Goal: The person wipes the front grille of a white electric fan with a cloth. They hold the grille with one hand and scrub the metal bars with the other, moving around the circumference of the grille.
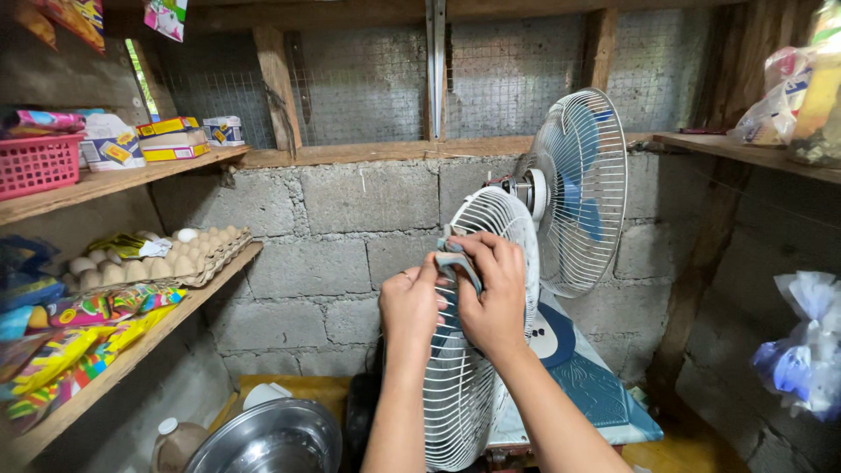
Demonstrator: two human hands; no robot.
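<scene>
A view from a head-worn camera looks down at two bare hands working on an electric fan in a small storeroom with rough grey concrete-block walls (350, 228).

The left hand (412, 302) and the right hand (491, 293) meet at the upper rim of a detached white wire fan guard (464, 377), a round, domed grille of thin radial ribs standing on edge in front of the person. Both hands are closed in a narrow pinch on a small grey-blue cloth (457, 260), pressing it against the ribs; the guard seems to be stood upright so that the cloth can be drawn along its wires.

Just behind it stands the white desk fan with blue blades (578, 188), its own rear grille in place and its face turned to the right. Its base rests on a blue patterned plastic surface (596, 394), perhaps a lid or a stool top; which, the view does not show.

On the left, plain wooden plank shelves (131, 175) line the wall. The lower one carries a grey pulp tray of pale eggs (175, 258) and glossy bright snack packets (88, 324). The upper one holds a pink plastic basket (35, 162) and small yellow cartons (171, 138). Below, near the left forearm, sits a shiny round steel basin (272, 438). Wire mesh (368, 83) covers the opening above the wall. At the right edge hang crumpled clear plastic bags (806, 350).
</scene>
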